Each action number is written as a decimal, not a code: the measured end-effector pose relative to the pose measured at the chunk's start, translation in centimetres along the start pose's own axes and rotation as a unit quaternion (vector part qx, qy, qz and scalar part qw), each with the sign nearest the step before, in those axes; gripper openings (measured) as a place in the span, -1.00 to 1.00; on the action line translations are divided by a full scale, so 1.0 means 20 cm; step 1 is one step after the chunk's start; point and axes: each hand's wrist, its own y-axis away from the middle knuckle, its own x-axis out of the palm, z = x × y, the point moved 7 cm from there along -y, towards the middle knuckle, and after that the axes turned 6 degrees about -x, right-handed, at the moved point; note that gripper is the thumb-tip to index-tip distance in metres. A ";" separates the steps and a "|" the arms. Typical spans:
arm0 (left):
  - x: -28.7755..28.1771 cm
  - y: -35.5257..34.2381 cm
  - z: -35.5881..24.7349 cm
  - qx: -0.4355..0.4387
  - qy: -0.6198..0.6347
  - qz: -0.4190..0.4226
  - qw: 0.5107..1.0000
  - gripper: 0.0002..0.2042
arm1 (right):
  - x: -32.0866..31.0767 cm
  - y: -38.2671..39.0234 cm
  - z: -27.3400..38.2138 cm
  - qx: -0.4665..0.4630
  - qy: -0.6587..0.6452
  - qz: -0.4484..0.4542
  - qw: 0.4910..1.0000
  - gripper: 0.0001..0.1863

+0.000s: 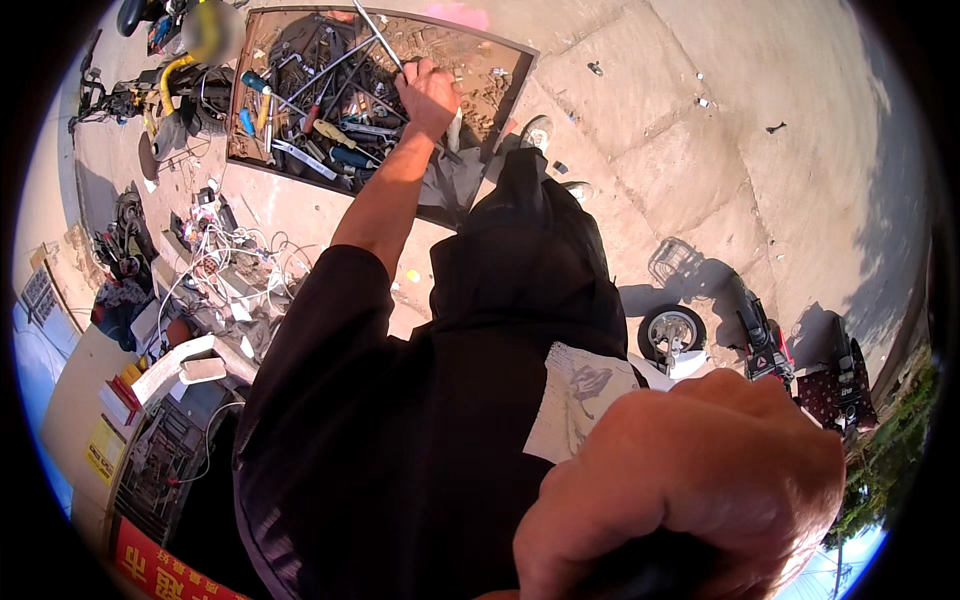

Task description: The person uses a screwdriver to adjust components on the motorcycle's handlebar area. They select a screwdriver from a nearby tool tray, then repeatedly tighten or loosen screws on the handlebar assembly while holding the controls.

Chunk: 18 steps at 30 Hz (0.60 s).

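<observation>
**A:** What are the left fingers doing?

**B:** The left hand (pixel 428 95) is curled together round a long thin grey metal rod (pixel 378 35), which slants up and away from the knuckles. Just under the fingers is the shallow rusty metal tool tray (pixel 500 75), with a loose heap of wrenches and blue-handled screwdrivers (pixel 320 100) lying to the left of the fingers.

**A:** And the right?

**B:** The right hand (pixel 690 480) is very close to the camera, its fingers folded tight over a dark rounded object (pixel 640 570); what that object is I cannot tell. Beyond those knuckles a small grey-hubbed wheel (pixel 672 330) stands on the pale concrete ground (pixel 760 180).

**A:** Anything farther out?

**B:** A tangle of white cables (pixel 225 260) lies well left of the left forearm, below the tray.
</observation>
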 end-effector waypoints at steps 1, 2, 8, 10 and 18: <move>0.01 -0.02 -0.01 0.003 -0.009 -0.004 1.000 -0.88 | 0.01 -0.02 0.01 0.003 0.018 0.001 1.000 -0.85; 0.06 -0.02 0.00 -0.011 -0.023 0.018 0.999 -0.88 | 0.00 -0.05 0.01 0.010 0.049 -0.004 0.999 -0.84; 0.20 0.05 0.21 -0.075 -0.067 0.063 0.993 -0.90 | -0.23 -0.26 -0.33 -0.026 0.057 -0.039 0.997 -0.95; 0.10 0.05 0.15 -0.066 0.002 0.042 0.997 -0.88 | -0.40 -0.25 -0.43 0.037 0.030 -0.119 0.992 -0.88; -0.20 0.17 -0.02 -0.299 0.504 0.105 0.803 -0.92 | -0.56 -0.23 -0.76 -0.029 -0.066 -0.211 0.975 -0.85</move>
